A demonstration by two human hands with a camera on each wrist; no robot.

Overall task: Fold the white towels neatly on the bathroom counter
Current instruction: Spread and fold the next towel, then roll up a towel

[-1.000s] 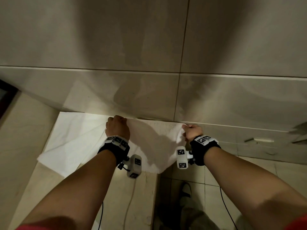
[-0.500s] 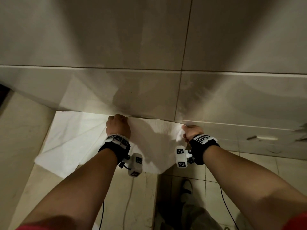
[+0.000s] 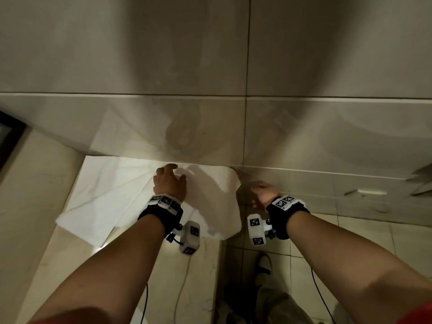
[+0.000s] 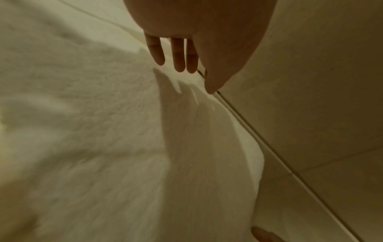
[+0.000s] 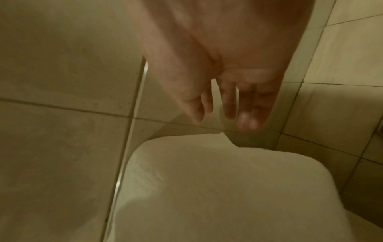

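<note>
A white towel (image 3: 112,195) lies spread on the beige counter (image 3: 35,206), its far edge against the wall. Its right end reaches past the counter's right edge. My left hand (image 3: 169,181) hovers over the towel's far edge with straight, spread fingers and holds nothing. In the left wrist view the left hand (image 4: 180,62) casts a shadow on the towel (image 4: 103,131) below. My right hand (image 3: 261,192) is just right of the towel's far right corner, empty. In the right wrist view the right hand (image 5: 228,106) has loose fingers above the towel (image 5: 207,180).
Glossy tiled wall (image 3: 210,66) rises right behind the counter. Tiled floor (image 3: 350,242) lies to the right, with my shoe (image 3: 264,263) by the counter's side. A dark frame (image 3: 9,136) sits at the far left. Bare counter lies in front of the towel.
Both hands gripped the towel's far edge by the wall before; now both have let go and their fingers are straight. The right hand has drifted right, off the towel.
</note>
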